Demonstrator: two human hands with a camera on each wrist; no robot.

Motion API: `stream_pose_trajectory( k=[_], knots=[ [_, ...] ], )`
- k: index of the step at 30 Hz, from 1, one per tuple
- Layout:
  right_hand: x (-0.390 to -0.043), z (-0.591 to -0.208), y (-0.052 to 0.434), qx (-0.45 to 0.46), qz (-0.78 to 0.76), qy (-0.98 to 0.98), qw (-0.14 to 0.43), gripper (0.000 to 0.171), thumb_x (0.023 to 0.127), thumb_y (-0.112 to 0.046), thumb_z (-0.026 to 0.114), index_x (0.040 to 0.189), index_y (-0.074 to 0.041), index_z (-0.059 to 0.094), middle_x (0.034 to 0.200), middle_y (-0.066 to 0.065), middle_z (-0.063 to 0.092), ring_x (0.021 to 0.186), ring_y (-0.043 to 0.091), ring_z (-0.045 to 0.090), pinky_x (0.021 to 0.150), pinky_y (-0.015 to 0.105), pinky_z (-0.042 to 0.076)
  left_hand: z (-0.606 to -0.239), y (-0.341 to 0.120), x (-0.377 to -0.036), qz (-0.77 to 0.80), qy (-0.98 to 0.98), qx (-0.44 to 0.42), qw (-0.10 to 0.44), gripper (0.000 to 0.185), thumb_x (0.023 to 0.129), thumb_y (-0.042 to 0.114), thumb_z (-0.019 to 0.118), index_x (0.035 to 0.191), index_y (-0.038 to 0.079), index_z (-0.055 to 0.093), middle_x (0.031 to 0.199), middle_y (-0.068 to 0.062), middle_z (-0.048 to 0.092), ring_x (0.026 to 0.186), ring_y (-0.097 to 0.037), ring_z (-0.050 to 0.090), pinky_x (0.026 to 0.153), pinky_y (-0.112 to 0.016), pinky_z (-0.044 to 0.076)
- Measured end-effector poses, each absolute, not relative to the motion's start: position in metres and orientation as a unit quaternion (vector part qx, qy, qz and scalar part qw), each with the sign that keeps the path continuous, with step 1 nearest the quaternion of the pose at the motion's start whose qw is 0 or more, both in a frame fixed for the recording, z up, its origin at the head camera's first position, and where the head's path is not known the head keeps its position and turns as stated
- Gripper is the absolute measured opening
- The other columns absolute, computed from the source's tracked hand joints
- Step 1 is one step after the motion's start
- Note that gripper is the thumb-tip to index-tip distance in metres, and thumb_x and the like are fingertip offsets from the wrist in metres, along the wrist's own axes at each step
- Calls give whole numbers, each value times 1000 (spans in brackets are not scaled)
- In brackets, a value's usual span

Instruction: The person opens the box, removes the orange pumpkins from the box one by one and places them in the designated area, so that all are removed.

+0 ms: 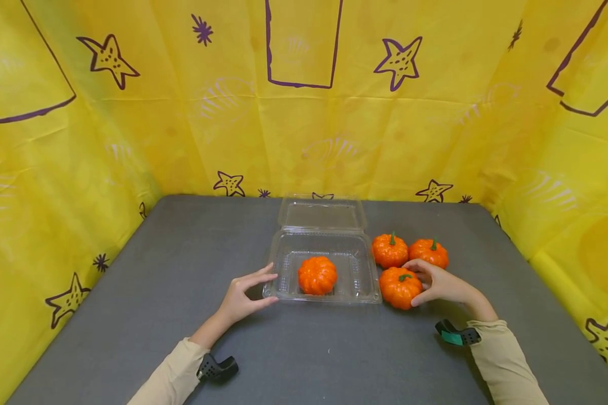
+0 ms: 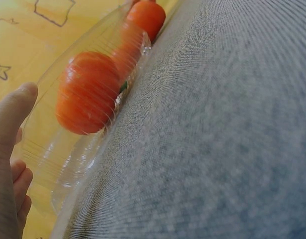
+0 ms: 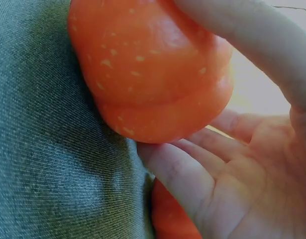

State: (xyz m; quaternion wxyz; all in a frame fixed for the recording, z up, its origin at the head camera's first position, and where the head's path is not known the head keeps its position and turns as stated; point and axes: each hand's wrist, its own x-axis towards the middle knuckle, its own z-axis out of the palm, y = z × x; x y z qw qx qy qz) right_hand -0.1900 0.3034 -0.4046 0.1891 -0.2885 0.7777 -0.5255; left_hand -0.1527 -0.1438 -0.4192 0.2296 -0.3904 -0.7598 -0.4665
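An open clear clamshell container [image 1: 357, 264] lies in the middle of the grey table, its lid [image 1: 322, 214] folded back. One orange pumpkin [image 1: 317, 275] sits in its tray and shows through the plastic wall as the pumpkin [image 2: 88, 92] in the left wrist view. My left hand [image 1: 266, 288] brackets the tray's left edge between thumb [image 2: 13, 114] and fingers. My right hand [image 1: 421, 284] grips a second pumpkin [image 1: 397, 288] resting on the table just right of the tray; thumb [image 3: 252, 45] and fingers [image 3: 182, 179] curl round that pumpkin [image 3: 148, 74].
Two more pumpkins [image 1: 390, 250] [image 1: 428, 253] stand right of the container, just behind my right hand. Yellow cloth walls [image 1: 81, 169] with purple stars enclose the grey table [image 1: 182, 253] on three sides.
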Motion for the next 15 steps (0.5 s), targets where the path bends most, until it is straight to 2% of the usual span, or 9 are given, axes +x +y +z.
stream_pose_trajectory(
  k=[9, 15],
  knots=[
    [-189, -407, 301, -283, -518, 785, 187, 65, 70, 0, 74, 116, 12, 29, 113, 22, 34, 101, 7, 47, 80, 24, 45, -419, -143, -152, -469, -757, -393, 231, 50, 55, -8, 79, 102, -3, 65, 107, -34, 53, 96, -44, 54, 89, -25, 39],
    [-190, -406, 299, -266, -499, 807, 170, 66, 67, -3, 77, 115, 11, 33, 112, 19, 37, 100, 22, 45, 80, 24, 45, -419, -143, -153, -470, -756, -393, 231, 49, 55, -8, 79, 102, -4, 65, 107, -34, 53, 96, -45, 54, 89, -26, 40]
  ],
)
